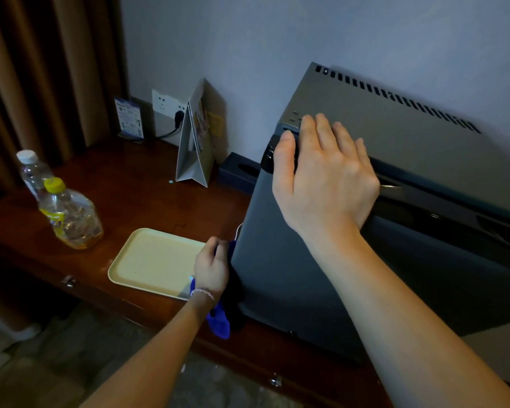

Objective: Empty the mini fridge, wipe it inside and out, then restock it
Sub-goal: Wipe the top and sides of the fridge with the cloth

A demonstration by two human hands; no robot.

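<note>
A person's right hand (321,178) rests flat, fingers straight, on the top front edge of a grey mini fridge (336,260) standing on a wooden table (147,201), while the left hand (211,267) grips a blue cloth (218,322) against the fridge's side, beside a cream tray (150,260) and two bottles (68,213).

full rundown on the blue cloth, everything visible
The cloth is bright blue, soft and fleecy-looking, bunched rather than spread. The left hand grips it and holds it against the fridge's left side wall, low near the desk. A loose end hangs below the wrist; a bit shows above the fingers. The rest is hidden behind the hand.
</note>
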